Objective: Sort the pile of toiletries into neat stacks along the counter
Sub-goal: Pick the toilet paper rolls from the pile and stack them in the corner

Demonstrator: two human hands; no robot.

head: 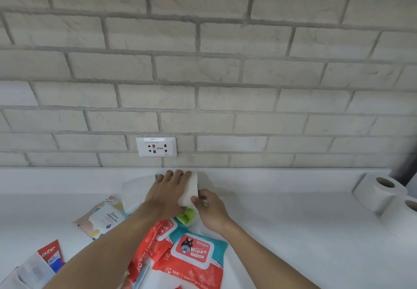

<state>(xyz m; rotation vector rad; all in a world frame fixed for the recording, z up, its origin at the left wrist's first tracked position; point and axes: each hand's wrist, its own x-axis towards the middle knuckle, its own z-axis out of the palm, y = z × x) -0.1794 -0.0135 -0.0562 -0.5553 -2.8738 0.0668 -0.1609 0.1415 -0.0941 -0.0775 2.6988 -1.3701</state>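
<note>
Holding a white pack [190, 190] at the back of the tabletop [282, 221], below the wall socket [156, 147]. Left hand [168, 192] lies flat on top, fingers straight. Right hand [209, 209] pinches its near end. Baby wipes pack [196, 252] lies nearer, toilet rolls [381, 191] far right.

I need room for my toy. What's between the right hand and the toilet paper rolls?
Nothing. The head view shows bare white counter from the right hand to the toilet paper rolls.

left hand [168, 195]: palm down, fingers [178, 175] straight, pointing forward | right hand [211, 209]: fingers curled in a pinch
</note>
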